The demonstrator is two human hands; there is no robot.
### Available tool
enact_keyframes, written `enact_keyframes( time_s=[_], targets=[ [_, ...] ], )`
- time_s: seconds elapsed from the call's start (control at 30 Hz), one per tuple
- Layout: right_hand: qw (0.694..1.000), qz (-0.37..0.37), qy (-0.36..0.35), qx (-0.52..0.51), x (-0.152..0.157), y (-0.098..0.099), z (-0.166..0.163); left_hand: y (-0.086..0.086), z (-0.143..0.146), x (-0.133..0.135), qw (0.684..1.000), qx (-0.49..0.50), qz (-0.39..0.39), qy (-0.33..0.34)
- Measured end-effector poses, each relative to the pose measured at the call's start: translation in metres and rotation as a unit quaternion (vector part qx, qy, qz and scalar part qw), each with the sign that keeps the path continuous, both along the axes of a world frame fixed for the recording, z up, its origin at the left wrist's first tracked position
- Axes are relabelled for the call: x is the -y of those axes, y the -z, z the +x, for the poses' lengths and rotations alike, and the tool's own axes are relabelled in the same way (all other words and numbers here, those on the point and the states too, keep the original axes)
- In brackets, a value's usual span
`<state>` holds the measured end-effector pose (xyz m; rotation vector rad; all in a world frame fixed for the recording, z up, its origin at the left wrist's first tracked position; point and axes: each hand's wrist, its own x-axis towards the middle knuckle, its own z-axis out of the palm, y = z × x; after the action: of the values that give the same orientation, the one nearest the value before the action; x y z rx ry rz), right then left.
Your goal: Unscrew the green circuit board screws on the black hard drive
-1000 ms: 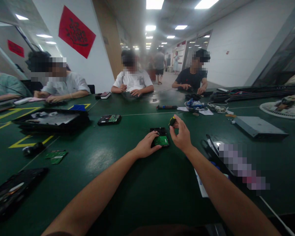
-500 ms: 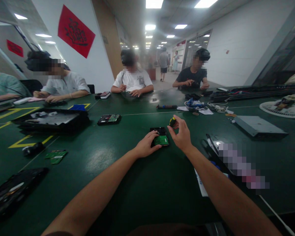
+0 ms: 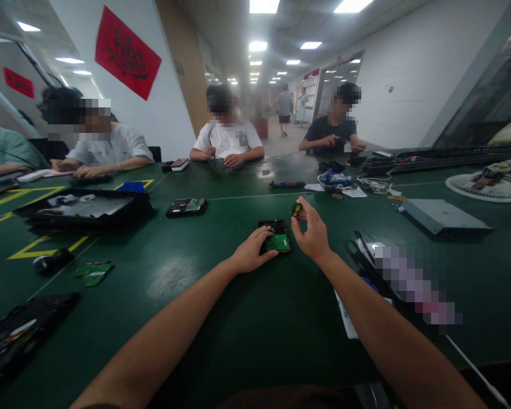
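A black hard drive with a green circuit board (image 3: pixel 276 238) lies on the dark green table (image 3: pixel 247 318) in front of me. My left hand (image 3: pixel 252 251) rests on its left side and holds it down with the fingers curled on top. My right hand (image 3: pixel 311 230) hovers just right of the drive, pinching the black and yellow handle of a small screwdriver (image 3: pixel 297 209) that stands over the drive's far right corner. The screwdriver's tip is hidden behind my fingers.
A second drive (image 3: pixel 187 207) and a black tray (image 3: pixel 83 209) lie to the left, green boards (image 3: pixel 94 272) nearer. A grey flat case (image 3: pixel 445 216) and tools sit on the right. Three people work at the far side of the table.
Both hands keep their hold; the screwdriver handle has shifted slightly in my right fingers. The view has tipped a little, and a far-side person moved their hands.
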<state>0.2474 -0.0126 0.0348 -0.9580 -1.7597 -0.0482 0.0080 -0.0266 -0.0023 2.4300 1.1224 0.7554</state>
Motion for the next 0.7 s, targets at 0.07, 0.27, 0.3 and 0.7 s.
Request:
enact_keyframes(
  time_s=[0.07,0.27,0.3,0.7],
  targets=[
    [1.0,0.003,0.001,-0.004,0.0003,-0.0005,-0.0002,-0.0004,0.0,0.0002,1.0,0.0,0.002,0.002],
    [1.0,0.013,-0.007,0.003,0.0028,-0.0039,-0.0008,-0.0007,-0.0002,0.0002,1.0,0.002,0.004,0.005],
    [1.0,0.013,-0.009,0.004,0.0028,-0.0038,-0.001,-0.0004,-0.0003,0.0,1.0,0.002,0.004,0.004],
    [1.0,0.009,-0.005,0.001,0.0018,-0.0015,-0.0008,0.0009,-0.0004,-0.0006,1.0,0.008,0.001,0.002]
  ],
)
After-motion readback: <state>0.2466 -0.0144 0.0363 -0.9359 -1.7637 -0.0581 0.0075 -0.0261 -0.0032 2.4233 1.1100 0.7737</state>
